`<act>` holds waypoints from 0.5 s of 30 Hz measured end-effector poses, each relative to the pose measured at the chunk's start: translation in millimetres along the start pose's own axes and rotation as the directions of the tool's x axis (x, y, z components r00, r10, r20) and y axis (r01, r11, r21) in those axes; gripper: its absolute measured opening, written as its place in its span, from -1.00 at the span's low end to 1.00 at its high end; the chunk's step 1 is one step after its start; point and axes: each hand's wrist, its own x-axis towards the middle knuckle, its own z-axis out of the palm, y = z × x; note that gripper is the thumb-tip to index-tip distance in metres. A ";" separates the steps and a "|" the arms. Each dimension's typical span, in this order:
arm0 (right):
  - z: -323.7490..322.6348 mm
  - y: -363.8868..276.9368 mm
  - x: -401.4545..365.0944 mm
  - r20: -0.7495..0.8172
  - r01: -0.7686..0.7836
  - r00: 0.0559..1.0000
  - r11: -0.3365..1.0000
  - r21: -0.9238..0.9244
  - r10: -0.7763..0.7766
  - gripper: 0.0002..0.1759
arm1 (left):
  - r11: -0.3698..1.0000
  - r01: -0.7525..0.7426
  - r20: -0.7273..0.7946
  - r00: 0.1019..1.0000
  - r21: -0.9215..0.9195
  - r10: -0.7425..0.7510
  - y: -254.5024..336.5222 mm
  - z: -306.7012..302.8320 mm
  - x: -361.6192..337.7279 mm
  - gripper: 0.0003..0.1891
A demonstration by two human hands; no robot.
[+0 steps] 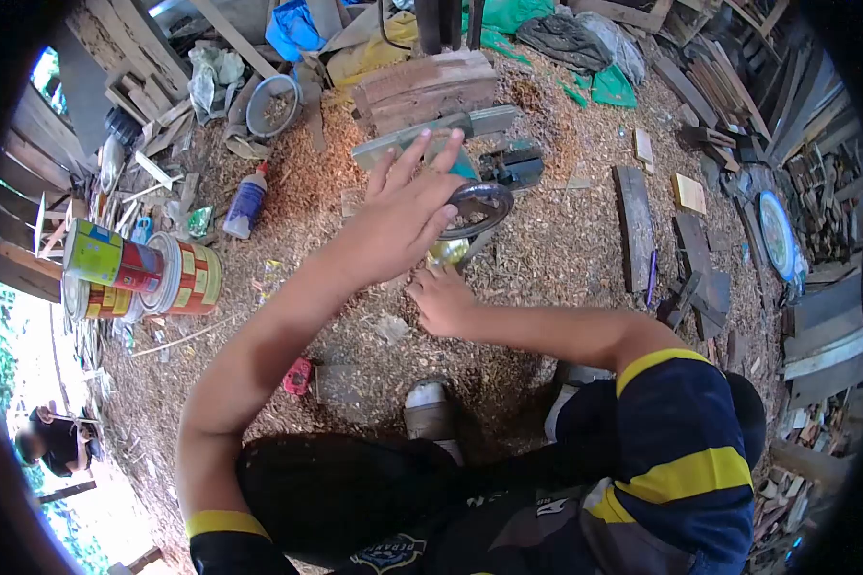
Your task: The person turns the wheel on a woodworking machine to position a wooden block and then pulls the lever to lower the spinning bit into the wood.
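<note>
My left hand [408, 211] reaches over a green machine with a long flat metal bed [494, 120], perhaps an upturned electric planer. Its fingers are spread, with their tips at the bed, and its thumb lies beside a dark loop-shaped handle [484, 209]. Below it, my right hand [441, 302] is low over the shavings with its fingers bent inward. What those fingers hold, if anything, is hidden. Just above them sits a shiny yellowish part [448, 251]. A thick wooden block [427, 86] stands behind the bed.
Wood shavings cover the ground. To the left are a blue bottle [246, 203], paint cans [187, 273] and a round basin [274, 105]. Boards [635, 230] lie to the right, near a round clock-like disc [777, 235]. A red object [297, 376] lies near my feet. Another person [62, 441] sits outside, far left.
</note>
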 end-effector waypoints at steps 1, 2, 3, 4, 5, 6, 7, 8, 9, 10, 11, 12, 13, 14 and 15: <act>-2.0 -8.8 -18.3 -0.412 0.149 0.901 0.989 0.000 -0.135 -0.58 | 1.000 0.004 0.003 1.000 -0.014 -0.004 -1.6 1.0 0.1 -0.64; -6.6 -16.8 -36.3 -0.483 0.226 0.866 0.963 0.149 -0.128 -0.63 | 0.999 -0.027 -0.009 1.000 -0.040 0.027 -3.5 1.2 0.7 -0.65; 4.1 -21.0 -47.7 -0.468 0.224 0.874 0.962 0.154 -0.129 -0.63 | 0.996 -0.055 -0.024 0.998 -0.063 0.054 -5.7 2.6 0.9 -0.65; 22.5 -22.1 -55.9 -0.516 0.097 0.839 0.887 0.451 0.170 -0.61 | 0.996 -0.058 -0.039 0.998 -0.067 0.056 -7.4 5.4 1.8 -0.62; 41.8 -16.6 -58.3 -0.468 0.008 0.754 0.705 0.709 0.462 -0.58 | 0.996 -0.053 -0.040 0.998 -0.072 0.050 -8.8 4.9 2.9 -0.62; 77.9 3.8 -54.9 -0.351 0.023 0.668 0.454 0.891 0.656 -0.66 | 0.995 -0.079 -0.037 0.996 -0.053 0.077 -9.9 2.0 5.3 -0.60; 68.1 15.4 -54.9 -0.351 0.022 0.667 0.454 0.891 0.657 -0.66 | 0.994 -0.108 -0.034 0.994 -0.033 0.107 -11.4 -0.7 9.6 -0.57; 58.4 32.8 -51.7 -0.215 0.131 0.616 0.170 0.977 0.758 -0.62 | 0.993 -0.112 -0.031 0.993 -0.035 0.111 -12.7 -3.5 15.6 -0.57; 45.2 43.1 -47.0 -0.047 0.251 0.581 -0.123 0.960 0.813 -0.53 | 0.989 -0.142 -0.075 0.987 -0.031 0.140 -13.0 -5.4 22.8 -0.54; 31.9 46.1 -41.3 -0.041 0.247 0.575 -0.126 0.961 0.817 -0.53 | 0.985 -0.170 -0.120 0.979 -0.028 0.166 -12.9 -2.8 29.4 -0.52; 18.3 45.3 -35.5 0.132 0.332 0.629 -0.418 0.846 0.766 -0.39 | 0.985 -0.170 -0.118 0.979 -0.040 0.164 -10.9 4.0 35.6 -0.52; 14.0 42.1 -31.3 0.273 0.389 0.692 -0.664 0.639 0.668 -0.25 | 0.967 -0.214 -0.178 0.966 -0.136 0.188 -7.5 10.9 42.9 -0.51; 20.4 38.0 -26.7 0.278 0.393 0.684 -0.662 0.638 0.674 -0.25 | 0.938 -0.261 -0.241 0.948 -0.226 0.206 -5.5 16.2 49.2 -0.51; 28.9 33.9 -18.9 0.315 0.395 0.725 -0.744 0.539 0.613 -0.17 | 0.924 -0.292 -0.219 0.946 -0.249 0.240 -5.9 19.9 53.8 -0.42; 34.0 30.9 -11.8 0.339 0.392 0.765 -0.813 0.430 0.548 -0.10 | 0.921 -0.298 -0.219 0.944 -0.251 0.246 -6.6 21.6 55.6 -0.42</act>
